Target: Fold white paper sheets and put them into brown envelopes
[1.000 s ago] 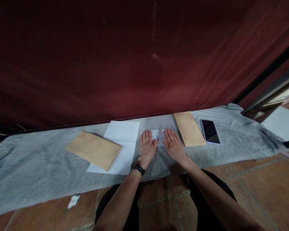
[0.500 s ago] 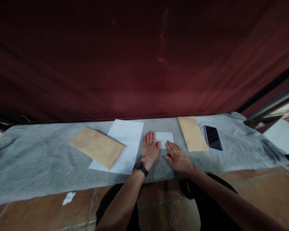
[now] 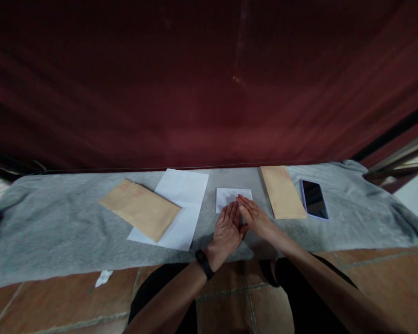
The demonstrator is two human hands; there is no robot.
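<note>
Fingers (image 3: 245, 202) overlap the small white paper (image 3: 225, 193), its long axis running sideways.

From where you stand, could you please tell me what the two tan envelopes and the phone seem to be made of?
Left envelope and right envelope: matt brown paper, judging by the flat tan colour and crisp edges.
Phone: a smooth, dark front, probably glass; the pale purple rim looks like a plastic or silicone case, I can't tell which.
</note>
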